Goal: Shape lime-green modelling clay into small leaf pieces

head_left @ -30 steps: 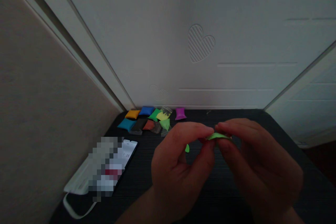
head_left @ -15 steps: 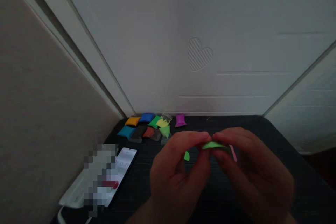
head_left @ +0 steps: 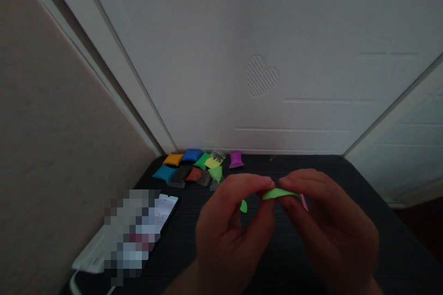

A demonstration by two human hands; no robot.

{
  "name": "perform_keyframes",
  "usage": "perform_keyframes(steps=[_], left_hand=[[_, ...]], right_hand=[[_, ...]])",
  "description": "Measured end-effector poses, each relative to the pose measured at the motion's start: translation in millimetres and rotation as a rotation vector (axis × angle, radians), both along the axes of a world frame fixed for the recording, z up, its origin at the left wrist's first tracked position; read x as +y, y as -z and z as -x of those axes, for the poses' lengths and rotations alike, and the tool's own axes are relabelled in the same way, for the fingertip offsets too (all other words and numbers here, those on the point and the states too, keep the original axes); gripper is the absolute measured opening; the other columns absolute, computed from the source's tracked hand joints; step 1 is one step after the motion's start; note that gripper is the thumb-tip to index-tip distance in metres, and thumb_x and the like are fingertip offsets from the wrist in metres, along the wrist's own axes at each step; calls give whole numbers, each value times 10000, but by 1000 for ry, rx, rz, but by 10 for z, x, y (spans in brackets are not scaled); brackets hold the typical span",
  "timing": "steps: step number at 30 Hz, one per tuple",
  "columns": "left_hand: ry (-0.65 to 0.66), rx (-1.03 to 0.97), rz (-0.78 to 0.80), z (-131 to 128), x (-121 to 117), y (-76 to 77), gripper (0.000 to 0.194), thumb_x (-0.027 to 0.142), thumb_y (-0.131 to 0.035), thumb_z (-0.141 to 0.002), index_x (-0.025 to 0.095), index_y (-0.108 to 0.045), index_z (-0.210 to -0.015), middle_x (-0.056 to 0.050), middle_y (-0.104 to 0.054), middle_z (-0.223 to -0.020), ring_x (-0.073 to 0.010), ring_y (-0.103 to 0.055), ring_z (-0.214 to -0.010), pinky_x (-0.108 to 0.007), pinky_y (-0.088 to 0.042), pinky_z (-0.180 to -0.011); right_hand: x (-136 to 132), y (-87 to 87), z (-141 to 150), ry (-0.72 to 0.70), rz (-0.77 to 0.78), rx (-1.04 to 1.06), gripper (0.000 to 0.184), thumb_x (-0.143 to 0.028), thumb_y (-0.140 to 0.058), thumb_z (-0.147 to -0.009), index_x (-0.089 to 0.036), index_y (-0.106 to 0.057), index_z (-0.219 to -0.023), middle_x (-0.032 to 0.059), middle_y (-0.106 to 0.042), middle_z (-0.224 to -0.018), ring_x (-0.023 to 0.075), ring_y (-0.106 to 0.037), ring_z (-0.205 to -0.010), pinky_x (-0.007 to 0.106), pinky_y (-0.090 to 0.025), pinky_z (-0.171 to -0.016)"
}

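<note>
A thin, flattened piece of light green modelling clay [head_left: 281,193] is held up over the dark table, pinched between thumb and fingers on both sides. My left hand [head_left: 235,226] grips its left end, while my right hand [head_left: 334,221] has the right end. Both hands are closed, with the fingertips close together. Just beyond my left hand a small bright green leaf-shaped piece [head_left: 244,206] lies on the table, partly covered by the fingers. Part of something pink [head_left: 304,203] shows behind my right hand; the rest is hidden.
Several clay packets sit at the table's back left, among them an orange one [head_left: 173,160], a teal one [head_left: 164,174] and a purple one [head_left: 236,160]. A phone [head_left: 169,205], partly pixelated, lies at the left beside a white object [head_left: 88,258] with a cable. A white panel [head_left: 207,101] rises behind the table [head_left: 287,258].
The view has shifted slightly. Both hands still pinch the green clay, which now shows more of its curved edge and sits a little further left in the picture.
</note>
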State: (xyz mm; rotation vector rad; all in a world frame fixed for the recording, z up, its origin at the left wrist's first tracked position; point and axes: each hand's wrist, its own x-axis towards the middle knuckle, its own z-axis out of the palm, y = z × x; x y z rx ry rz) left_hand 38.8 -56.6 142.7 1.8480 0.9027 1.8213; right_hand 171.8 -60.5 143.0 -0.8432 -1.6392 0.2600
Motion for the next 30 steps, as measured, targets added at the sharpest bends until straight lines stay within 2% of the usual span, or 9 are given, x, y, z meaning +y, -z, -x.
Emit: perform_keyframes(steps=[5,10,13,16,19,23,30], left_hand=[[30,32,5,21,3,40,404,-21,-584,-647,202,-570,-984,-19,-630,-874,-139,-607,-781,-265,-515,-732],[-6,73,-69,52,-17,32,432,-39,-574,-652,189,-565,-1019,-33,-629,-932,-174,-592,-894,-336,-465,-863],[7,110,-104,84,-25,-1,399,-38,-567,-666,185,-573,-998,-33,-630,-920,-203,-572,-956,-387,-454,-880],[30,128,-128,100,-17,-4,383,-25,-571,-667,198,-574,-979,-26,-632,-898,-209,-572,-945,-396,-471,-840],[33,103,-161,83,1,22,392,-35,-565,-662,186,-569,-985,-31,-627,-879,-206,-572,-925,-389,-471,-820],[-19,114,-191,54,12,23,421,-37,-564,-666,186,-552,-1023,-32,-627,-893,-203,-563,-936,-389,-459,-833],[-45,165,-194,77,-12,-14,358,-25,-576,-673,176,-582,-970,-26,-652,-869,-186,-570,-918,-355,-465,-831]], right_hand=[[-5,-3,-32,23,-91,-102,329,-30,-640,-662,-203,-593,-938,10,-623,-876,146,-579,-817,284,-484,-681],[-4,11,-80,55,-201,-199,389,-43,-652,-650,-228,-581,-985,9,-628,-910,171,-574,-851,334,-492,-719],[-5,2,-99,29,-166,-195,401,-67,-651,-658,-231,-568,-1014,24,-613,-934,184,-572,-872,338,-496,-725],[-5,-7,-112,32,-106,-155,337,-82,-632,-680,-223,-585,-982,38,-598,-955,185,-578,-875,328,-498,-713],[3,0,-120,52,-151,-142,294,-76,-621,-685,-221,-603,-939,39,-601,-938,185,-583,-851,332,-496,-693],[2,15,-134,90,-196,-235,332,-90,-634,-675,-233,-591,-972,32,-615,-916,192,-578,-856,352,-493,-704],[-38,-22,-155,54,-154,-232,345,-81,-627,-676,-225,-580,-986,40,-598,-946,188,-567,-875,338,-485,-720]])
